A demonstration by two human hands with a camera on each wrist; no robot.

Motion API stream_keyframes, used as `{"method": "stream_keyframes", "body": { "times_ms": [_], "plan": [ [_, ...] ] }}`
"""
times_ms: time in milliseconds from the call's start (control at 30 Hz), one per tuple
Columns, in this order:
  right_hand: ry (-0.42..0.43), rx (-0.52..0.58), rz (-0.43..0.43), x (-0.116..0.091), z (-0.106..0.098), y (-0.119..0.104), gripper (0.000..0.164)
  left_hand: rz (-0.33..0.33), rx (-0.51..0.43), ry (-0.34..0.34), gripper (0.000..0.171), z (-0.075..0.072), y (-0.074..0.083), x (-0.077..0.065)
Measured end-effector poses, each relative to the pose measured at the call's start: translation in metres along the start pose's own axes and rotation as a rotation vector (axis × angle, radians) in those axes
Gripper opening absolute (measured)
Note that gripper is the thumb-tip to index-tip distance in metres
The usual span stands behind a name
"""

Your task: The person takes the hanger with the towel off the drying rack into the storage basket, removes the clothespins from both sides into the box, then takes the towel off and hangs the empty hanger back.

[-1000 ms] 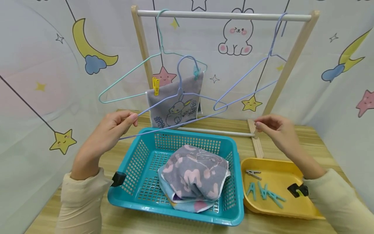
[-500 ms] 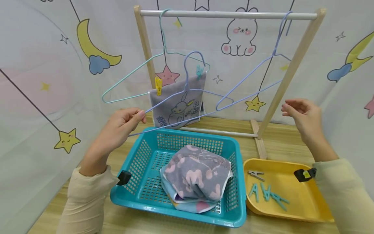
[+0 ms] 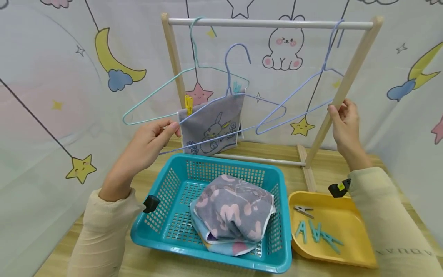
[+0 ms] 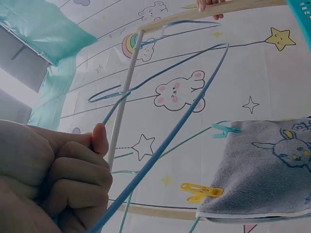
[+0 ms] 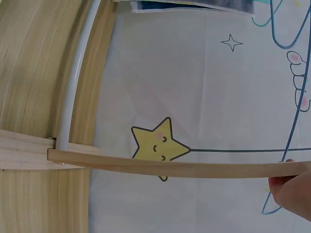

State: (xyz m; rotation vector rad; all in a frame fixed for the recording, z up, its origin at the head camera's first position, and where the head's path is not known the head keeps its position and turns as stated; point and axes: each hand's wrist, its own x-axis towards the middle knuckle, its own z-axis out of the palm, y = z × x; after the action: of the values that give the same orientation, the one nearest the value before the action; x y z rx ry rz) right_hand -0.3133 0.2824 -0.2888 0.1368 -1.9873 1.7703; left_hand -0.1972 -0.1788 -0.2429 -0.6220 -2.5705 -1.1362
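Note:
My left hand [image 3: 149, 144] pinches one end of a periwinkle wire hanger [image 4: 165, 145], held in the air before the rack with its hook upward and off the rail. Farther right, my right hand [image 3: 347, 129] grips the right wooden post [image 3: 352, 73] of the clothes rack, thumb in front and fingers behind. A second periwinkle hanger [image 3: 297, 92] hangs from the rail [image 3: 270, 24] near that post. On the rail's left hangs a mint hanger [image 3: 155, 91]; a grey rabbit towel [image 3: 211, 127] is clipped to it by a yellow peg [image 3: 188, 104] and a teal peg [image 3: 237, 87].
Below the hands stands a teal basket [image 3: 207, 258] with a heap of folded towels [image 3: 232, 207]. To its right, a yellow tray [image 3: 353, 231] holds several clothes pegs [image 3: 315, 231]. A printed curtain [image 3: 283, 115] stands behind the rack.
My left hand has raised the periwinkle hanger and shifted it rightward, its hook now higher. My right hand moved up and right, then came in to the rack's right post and took hold of it.

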Motion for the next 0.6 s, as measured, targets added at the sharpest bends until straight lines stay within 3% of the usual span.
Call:
{"method": "stream_keyframes", "body": {
  "times_ms": [100, 233, 467, 600],
  "plan": [
    [0.009, -0.002, -0.003, 0.004, 0.005, 0.0, 0.04, 0.024, 0.045, 0.031, 0.034, 0.002, 0.008, 0.009],
    [-0.025, -0.093, 0.06, 0.009, 0.009, -0.003, 0.033, 0.059, 0.07, 0.069, 0.035, 0.004, 0.017, 0.021],
    [-0.069, 0.108, 0.191, 0.018, 0.016, -0.003, 0.016, 0.074, 0.082, 0.085, 0.036, 0.009, 0.027, 0.041],
    [-0.069, 0.083, 0.214, 0.02, 0.015, -0.003, 0.014, 0.094, 0.114, 0.124, 0.033, 0.014, 0.034, 0.054]
  ]
}}
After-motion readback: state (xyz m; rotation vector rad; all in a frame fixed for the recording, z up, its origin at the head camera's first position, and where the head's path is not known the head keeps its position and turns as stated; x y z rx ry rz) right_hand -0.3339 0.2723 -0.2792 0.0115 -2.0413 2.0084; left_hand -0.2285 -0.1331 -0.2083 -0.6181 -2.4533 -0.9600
